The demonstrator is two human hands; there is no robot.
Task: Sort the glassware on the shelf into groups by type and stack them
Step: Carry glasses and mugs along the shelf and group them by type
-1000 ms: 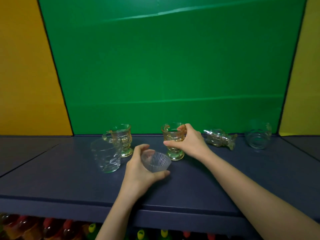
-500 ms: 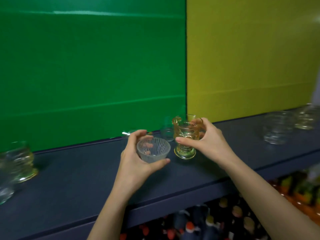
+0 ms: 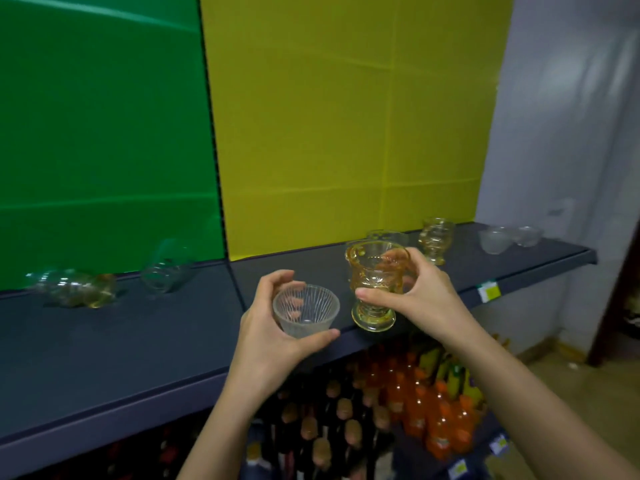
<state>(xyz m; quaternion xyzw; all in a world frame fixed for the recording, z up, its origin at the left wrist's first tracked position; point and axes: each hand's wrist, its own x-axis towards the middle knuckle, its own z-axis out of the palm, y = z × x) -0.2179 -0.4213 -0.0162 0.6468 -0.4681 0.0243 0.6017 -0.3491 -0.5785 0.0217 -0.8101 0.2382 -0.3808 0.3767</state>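
Note:
My left hand (image 3: 266,337) grips a small clear ribbed glass bowl (image 3: 306,310), held above the front of the dark shelf (image 3: 121,348). Just to its right, my right hand (image 3: 419,299) grips an amber footed glass mug (image 3: 375,285) near the shelf's front edge. At the far left an amber mug (image 3: 74,287) lies on its side, with a clear glass mug (image 3: 166,273) tipped over beside it. Further right stand another amber footed mug (image 3: 434,239) and a clear glass (image 3: 384,236) behind the held mug. Clear bowls (image 3: 509,239) sit at the shelf's right end.
Green (image 3: 104,133) and yellow (image 3: 346,116) panels back the shelf. Below it stand rows of bottles (image 3: 415,410), orange ones to the right. A grey wall (image 3: 568,133) and a dark door frame close the right side. A price tag (image 3: 488,292) hangs on the shelf edge.
The view has swung to the right along the shelf. Both hands have carried the bowl and the amber mug rightward, from the green section to the yellow one. The right end's glassware came into view.

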